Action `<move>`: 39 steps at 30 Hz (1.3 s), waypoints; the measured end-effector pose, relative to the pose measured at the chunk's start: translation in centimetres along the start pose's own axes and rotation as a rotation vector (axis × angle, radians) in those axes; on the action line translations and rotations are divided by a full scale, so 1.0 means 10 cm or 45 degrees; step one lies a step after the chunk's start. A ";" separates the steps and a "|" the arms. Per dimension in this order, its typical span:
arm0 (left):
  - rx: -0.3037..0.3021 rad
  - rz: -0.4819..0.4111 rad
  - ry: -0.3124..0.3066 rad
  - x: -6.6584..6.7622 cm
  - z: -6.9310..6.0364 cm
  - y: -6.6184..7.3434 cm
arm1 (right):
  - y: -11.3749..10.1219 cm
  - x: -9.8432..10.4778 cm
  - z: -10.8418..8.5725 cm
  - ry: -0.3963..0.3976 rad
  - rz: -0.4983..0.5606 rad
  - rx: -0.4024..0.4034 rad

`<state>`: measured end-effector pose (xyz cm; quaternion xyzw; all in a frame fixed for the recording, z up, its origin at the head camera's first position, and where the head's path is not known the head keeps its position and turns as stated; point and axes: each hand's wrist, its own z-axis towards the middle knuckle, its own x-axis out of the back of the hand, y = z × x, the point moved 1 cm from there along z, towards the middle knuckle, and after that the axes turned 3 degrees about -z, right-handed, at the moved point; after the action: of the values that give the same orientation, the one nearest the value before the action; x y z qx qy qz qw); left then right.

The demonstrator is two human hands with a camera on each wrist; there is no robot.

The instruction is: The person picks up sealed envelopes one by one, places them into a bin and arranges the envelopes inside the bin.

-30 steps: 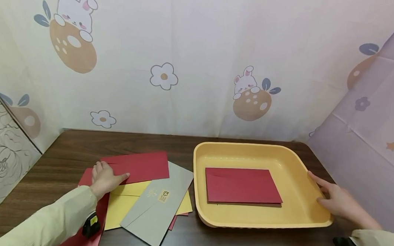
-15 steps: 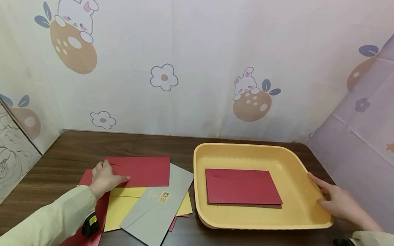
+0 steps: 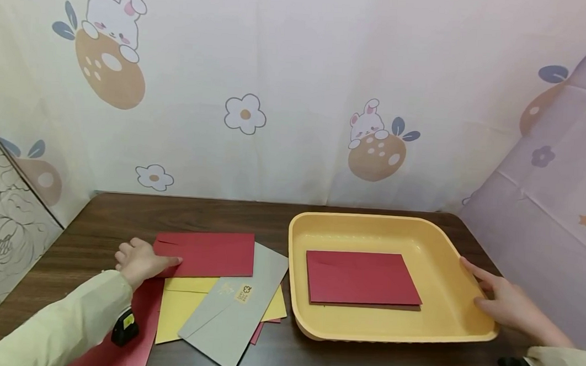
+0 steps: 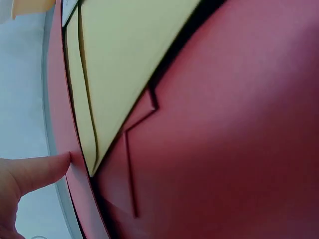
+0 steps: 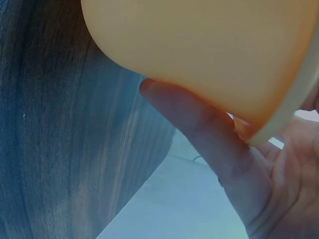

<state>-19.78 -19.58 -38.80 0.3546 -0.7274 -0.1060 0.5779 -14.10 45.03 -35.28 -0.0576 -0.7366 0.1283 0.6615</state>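
Note:
My left hand (image 3: pixel 142 263) is at the left end of a red envelope (image 3: pixel 203 254), which lies across a yellow envelope (image 3: pixel 188 285) and a grey envelope (image 3: pixel 233 312). Its thumb (image 4: pixel 42 172) touches this red envelope, while the other fingers extend past the envelope's left end. Beneath that forearm lies another red envelope (image 4: pixel 214 154). At the right end of a yellow plastic tray (image 3: pixel 446 293), my right hand (image 3: pixel 507 305) holds the rim. A finger (image 5: pixel 199 122) runs along the tray's outer wall in the right wrist view; some fingers are hidden.
A red envelope (image 3: pixel 362 278) lies in the tray over something brownish. Red edges (image 3: pixel 257 332) stick out under the grey envelope. A patterned cloth (image 3: pixel 294 150) hangs behind the dark wooden table (image 3: pixel 251 217).
The upper red envelope first shifted slightly toward me and tilted less. My left hand then slid left, its thumb drawing back across it. The right hand stays on the tray.

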 end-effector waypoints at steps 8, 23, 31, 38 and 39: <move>-0.008 -0.011 -0.011 -0.01 0.04 -0.03 | -0.02 0.00 0.00 0.009 -0.015 0.003; 0.005 0.032 -0.074 0.07 0.12 0.01 | -0.03 0.02 0.01 0.010 -0.016 0.002; 0.066 -0.195 -0.163 0.09 0.14 -0.04 | -0.04 0.02 0.02 0.008 -0.014 0.000; -0.041 -0.228 -0.158 0.13 0.13 -0.07 | -0.06 0.03 0.01 0.015 -0.005 0.002; -0.048 -0.226 -0.153 0.14 0.13 -0.07 | -0.06 0.04 0.01 0.016 -0.006 0.001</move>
<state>-20.84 -21.32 -38.54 0.3996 -0.7243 -0.1914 0.5283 -14.19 44.49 -34.77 -0.0563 -0.7327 0.1268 0.6663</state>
